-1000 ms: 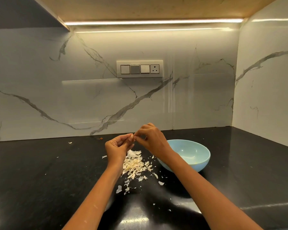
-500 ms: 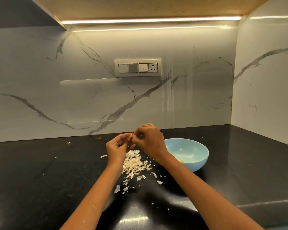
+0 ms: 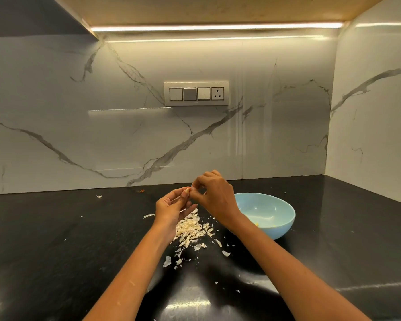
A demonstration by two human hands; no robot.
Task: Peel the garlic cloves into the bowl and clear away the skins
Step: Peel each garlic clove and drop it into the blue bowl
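Black counter (image 3: pixel 56 251): bowl (image 3: pixel 285 225), skins (image 3: pixel 192 230).

- Two bare forearms reach in from the bottom edge; no sleeve, watch or bracelet shows on either.
- The left hand (image 3: pixel 171 208) wears no ring or glove that can be seen.
- The right hand (image 3: pixel 215 195) is likewise ungloved, with no ring in sight on its back or knuckles.
- The left forearm carries a few small pale flecks on its surface.
- Fingernails are too small to make out.
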